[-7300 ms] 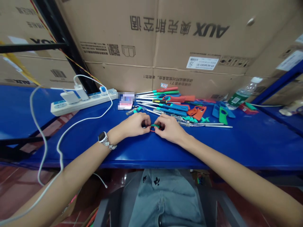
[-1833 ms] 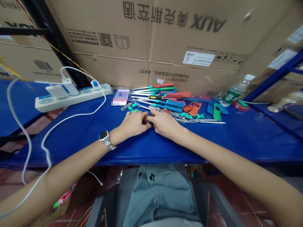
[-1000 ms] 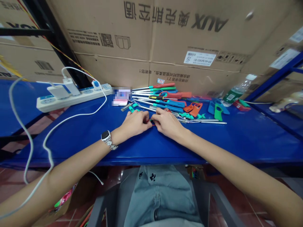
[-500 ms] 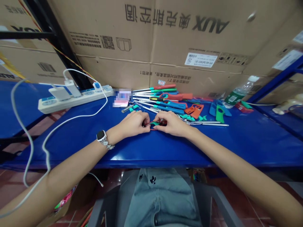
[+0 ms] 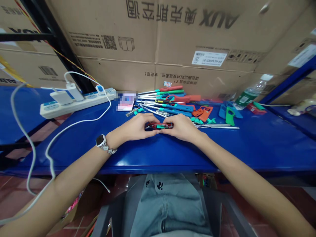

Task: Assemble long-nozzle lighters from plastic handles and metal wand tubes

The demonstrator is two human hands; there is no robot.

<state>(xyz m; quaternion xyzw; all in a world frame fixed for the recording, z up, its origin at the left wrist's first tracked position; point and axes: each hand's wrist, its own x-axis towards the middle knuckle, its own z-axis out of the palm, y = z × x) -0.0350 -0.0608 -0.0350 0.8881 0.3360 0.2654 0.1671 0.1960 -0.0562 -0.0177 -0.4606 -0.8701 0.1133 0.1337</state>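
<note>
A small red and black part with a green piece and thin wires lies lengthwise between my hands, above the blue table. Its left end is pinched by my left hand, which wears a watch at the wrist. My right hand grips the other end, and the fingertips of both hands nearly meet below it. Just behind the hands are metal rods with red, green and blue handles, and a yellow and black screwdriver rests among them.
A white power strip with plugs and a looping white cable is at the left. Orange pieces, a green piece and a plastic bottle are at the right. A large cardboard box stands behind.
The part between my hands has become more visible and now lies level, with its green middle showing. My fingers have shifted to its two ends. The view has tilted slightly downward.
</note>
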